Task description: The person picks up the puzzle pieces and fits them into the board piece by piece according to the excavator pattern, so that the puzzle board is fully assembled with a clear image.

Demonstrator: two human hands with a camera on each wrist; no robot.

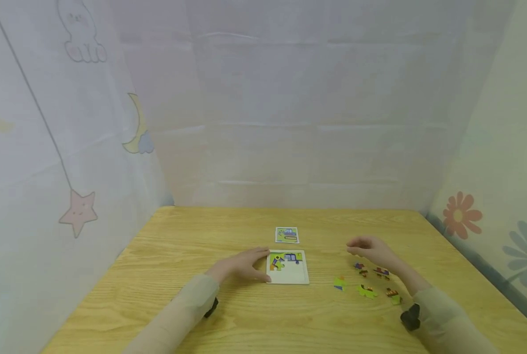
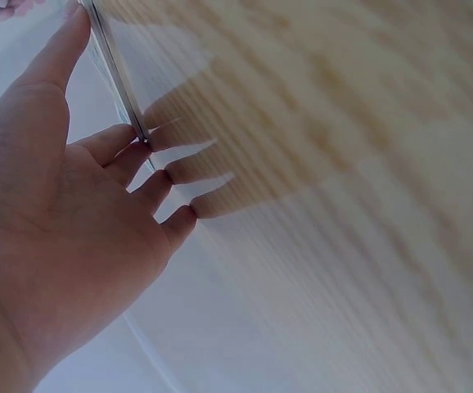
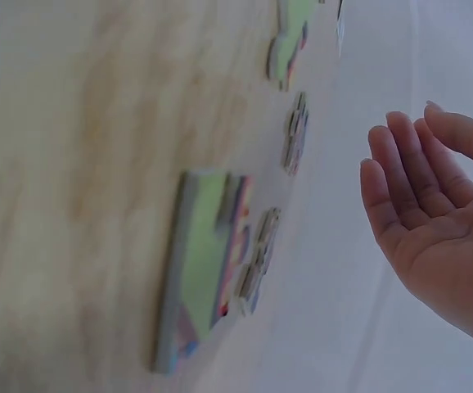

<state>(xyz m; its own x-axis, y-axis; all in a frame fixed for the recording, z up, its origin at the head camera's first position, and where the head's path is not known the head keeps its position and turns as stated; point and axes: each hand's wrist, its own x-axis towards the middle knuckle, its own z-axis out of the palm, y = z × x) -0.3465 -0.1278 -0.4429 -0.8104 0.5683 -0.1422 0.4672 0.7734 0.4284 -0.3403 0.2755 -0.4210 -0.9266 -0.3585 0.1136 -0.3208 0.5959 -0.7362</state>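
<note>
My left hand [image 1: 246,264] lies at the left side of a white puzzle board [image 1: 295,276], thumb by its near corner and index finger by its far corner. In the left wrist view, the left hand's fingertips [image 2: 181,219] rest on the wooden tabletop beside the board edge [image 2: 120,78]. Joined puzzle pieces [image 1: 278,260] fill the board's far and left parts, showing a green and purple vehicle picture. My right hand [image 1: 371,250] hovers beyond the loose pieces, fingers loosely bent and holding nothing. In the right wrist view, the hand [image 3: 433,192] is raised off the table.
Several loose puzzle pieces [image 1: 367,291] lie scattered right of the board, among them a green and orange one [image 1: 339,282] closest to it. A small picture card [image 1: 287,235] with a similar vehicle lies behind the board. Printed cloth walls [image 1: 263,162] surround the wooden table [image 1: 192,231].
</note>
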